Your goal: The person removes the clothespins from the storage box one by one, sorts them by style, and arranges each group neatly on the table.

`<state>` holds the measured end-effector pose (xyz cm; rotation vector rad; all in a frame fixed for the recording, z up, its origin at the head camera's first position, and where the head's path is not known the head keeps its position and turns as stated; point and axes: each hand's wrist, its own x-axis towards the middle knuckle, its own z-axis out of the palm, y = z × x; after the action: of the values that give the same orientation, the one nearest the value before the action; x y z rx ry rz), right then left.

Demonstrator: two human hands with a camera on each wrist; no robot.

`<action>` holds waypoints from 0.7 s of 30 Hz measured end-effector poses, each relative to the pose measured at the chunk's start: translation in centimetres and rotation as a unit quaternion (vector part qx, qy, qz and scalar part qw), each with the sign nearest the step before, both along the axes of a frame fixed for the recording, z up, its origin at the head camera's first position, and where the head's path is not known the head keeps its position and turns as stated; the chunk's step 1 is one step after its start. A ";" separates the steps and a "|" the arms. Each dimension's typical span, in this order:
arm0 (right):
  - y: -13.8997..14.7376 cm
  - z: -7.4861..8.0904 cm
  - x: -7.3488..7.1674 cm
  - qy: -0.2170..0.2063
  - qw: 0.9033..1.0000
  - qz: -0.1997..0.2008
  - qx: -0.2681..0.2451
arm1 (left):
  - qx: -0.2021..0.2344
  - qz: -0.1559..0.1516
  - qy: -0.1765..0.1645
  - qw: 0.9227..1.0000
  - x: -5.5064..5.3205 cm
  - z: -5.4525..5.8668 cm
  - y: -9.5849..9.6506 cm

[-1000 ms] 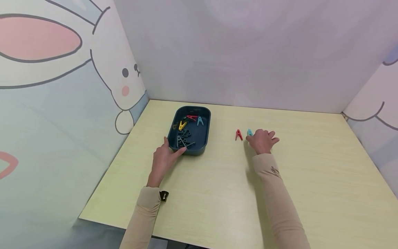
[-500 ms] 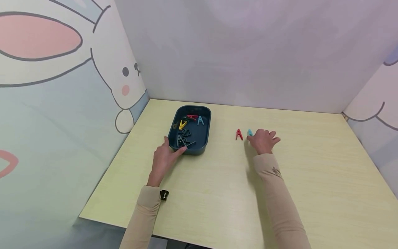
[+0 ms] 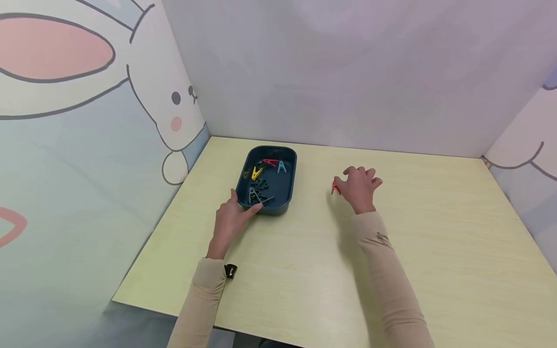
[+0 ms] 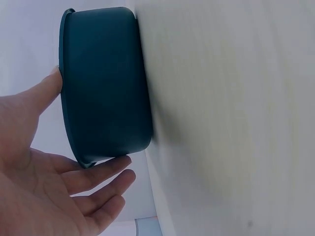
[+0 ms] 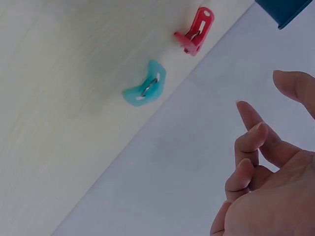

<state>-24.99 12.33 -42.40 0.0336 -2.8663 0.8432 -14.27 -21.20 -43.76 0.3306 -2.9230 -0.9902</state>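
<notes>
Red clip (image 5: 197,39) well apart from tray (image 3: 275,211) rim

Both arms (image 3: 203,290) (image 3: 393,275) extend forward, hands (image 3: 229,222) (image 3: 359,190) unclenched.

Red clip (image 5: 196,41) and turquoise clip (image 5: 153,88) sit outside the dark-blue tray (image 3: 282,184).

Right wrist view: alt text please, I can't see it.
The right grip, a bare hand at right, has thumb and index finger apart with nothing between them. To its upper left, a red clip and a light-blue clip sit apart on the pale table; the corner of a dark teal box shows at top right.
</notes>
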 end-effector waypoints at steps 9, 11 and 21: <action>-4.3 -0.3 -0.1 0.057 0.997 0.045 -0.018 | -0.004 -0.007 0.002 1.000 -0.1 0.0 -0.2; -5.2 -0.4 -0.2 0.067 0.996 0.050 -0.019 | -0.004 -0.005 0.000 1.000 -0.2 -0.1 -0.2; -8.9 -0.3 -0.8 0.074 0.993 0.094 -0.014 | -0.009 -0.003 0.008 1.000 -0.3 0.0 -0.1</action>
<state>-25.77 3.42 -42.66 0.3533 -2.7430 0.8729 -14.53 -21.25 -43.80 0.3110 -2.9191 -0.9611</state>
